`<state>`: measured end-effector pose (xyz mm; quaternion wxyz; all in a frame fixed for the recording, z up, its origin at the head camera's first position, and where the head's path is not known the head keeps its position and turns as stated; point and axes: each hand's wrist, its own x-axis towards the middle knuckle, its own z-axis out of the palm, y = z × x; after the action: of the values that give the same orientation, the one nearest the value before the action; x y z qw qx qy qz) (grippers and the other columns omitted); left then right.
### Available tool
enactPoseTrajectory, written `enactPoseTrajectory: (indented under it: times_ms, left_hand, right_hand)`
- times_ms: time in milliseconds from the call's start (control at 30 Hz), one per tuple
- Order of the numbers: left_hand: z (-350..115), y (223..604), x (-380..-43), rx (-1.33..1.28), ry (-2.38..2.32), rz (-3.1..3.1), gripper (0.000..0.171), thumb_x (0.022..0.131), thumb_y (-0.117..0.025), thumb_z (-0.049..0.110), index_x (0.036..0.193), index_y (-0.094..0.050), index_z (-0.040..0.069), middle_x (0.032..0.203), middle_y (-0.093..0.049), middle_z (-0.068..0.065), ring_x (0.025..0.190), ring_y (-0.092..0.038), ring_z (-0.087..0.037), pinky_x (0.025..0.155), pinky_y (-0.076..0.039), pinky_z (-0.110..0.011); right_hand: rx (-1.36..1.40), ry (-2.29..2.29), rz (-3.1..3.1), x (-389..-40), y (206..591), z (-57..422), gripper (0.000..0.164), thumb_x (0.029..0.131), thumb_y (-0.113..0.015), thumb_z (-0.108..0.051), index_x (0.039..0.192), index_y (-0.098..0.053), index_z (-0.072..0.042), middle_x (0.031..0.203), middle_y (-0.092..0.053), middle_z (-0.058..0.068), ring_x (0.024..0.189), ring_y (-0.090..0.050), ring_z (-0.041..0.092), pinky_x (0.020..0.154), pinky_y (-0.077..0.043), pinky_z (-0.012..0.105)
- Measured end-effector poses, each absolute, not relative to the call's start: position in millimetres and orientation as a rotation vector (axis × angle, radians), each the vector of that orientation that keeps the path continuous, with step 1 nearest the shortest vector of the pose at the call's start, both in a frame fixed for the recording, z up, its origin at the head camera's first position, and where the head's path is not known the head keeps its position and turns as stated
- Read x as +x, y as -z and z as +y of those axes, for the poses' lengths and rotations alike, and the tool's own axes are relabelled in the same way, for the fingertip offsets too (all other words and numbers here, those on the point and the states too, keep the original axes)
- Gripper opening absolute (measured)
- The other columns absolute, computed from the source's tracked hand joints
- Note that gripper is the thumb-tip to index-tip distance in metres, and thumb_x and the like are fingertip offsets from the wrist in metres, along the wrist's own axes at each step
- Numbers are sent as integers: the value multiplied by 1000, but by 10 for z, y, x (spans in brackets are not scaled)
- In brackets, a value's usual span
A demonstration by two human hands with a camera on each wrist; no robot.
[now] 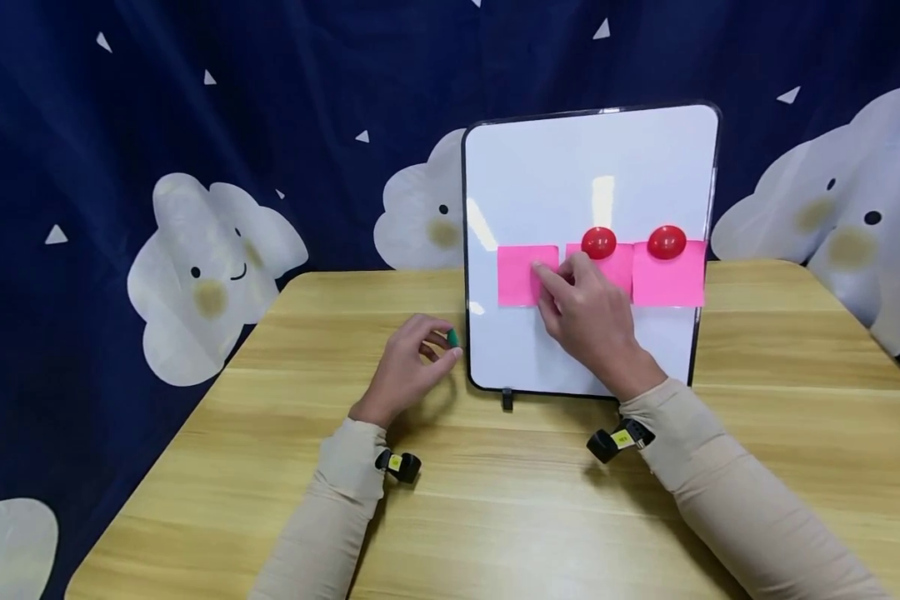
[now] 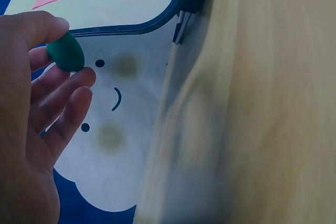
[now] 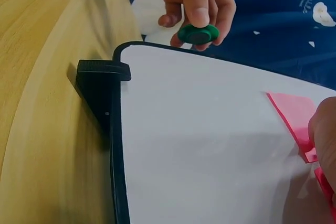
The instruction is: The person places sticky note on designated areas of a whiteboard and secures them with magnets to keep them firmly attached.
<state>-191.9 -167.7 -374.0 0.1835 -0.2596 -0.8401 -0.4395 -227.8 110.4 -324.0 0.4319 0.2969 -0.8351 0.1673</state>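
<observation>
My left hand (image 1: 412,358) pinches a round green magnet (image 2: 65,52) between thumb and fingers, just off the left edge of the whiteboard (image 1: 540,183). The right wrist view shows the magnet's dark round back. On the board, the fingertips of my right hand (image 1: 592,312) press against the left pink sticky note (image 1: 516,279). That hand partly covers the middle pink sticky note (image 1: 618,265). A red magnet (image 1: 598,242) sits on the middle note's top edge. Another red magnet (image 1: 667,242) sits on the top of the right pink sticky note (image 1: 669,287).
The whiteboard stands upright on a wooden table (image 1: 495,517), held by a black foot (image 1: 507,400) at its lower edge. Behind the table hangs a dark blue curtain (image 1: 330,75) printed with white clouds.
</observation>
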Motion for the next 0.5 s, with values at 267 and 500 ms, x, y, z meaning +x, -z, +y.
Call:
enactPoseTrajectory:
  times_ms: [267, 500]
  left_hand:
    - [-1622, 3642, -1972, -772, 1193, -2308, 31, 88, -77, 9, 115, -64, 4, 105, -60, -5, 91, -66, -17, 72, -58, -32]
    - [-1479, 3529, -1991, -763, 1205, -2201, 31, 87, -78, 10, 114, -65, 2, 107, -60, -3, 91, -66, -14, 68, -58, -31]
  right_hand:
    - [733, -425, -2062, -2263, 3232, 1123, 41, 80, -77, -8, 121, -71, -8, 82, -52, 14, 63, -51, 25, 44, -42, 36]
    - [751, -400, -2055, -2294, 3254, 1093, 40, 81, -76, -8, 120, -70, -8, 72, -52, 11, 56, -48, 23, 43, -39, 32]
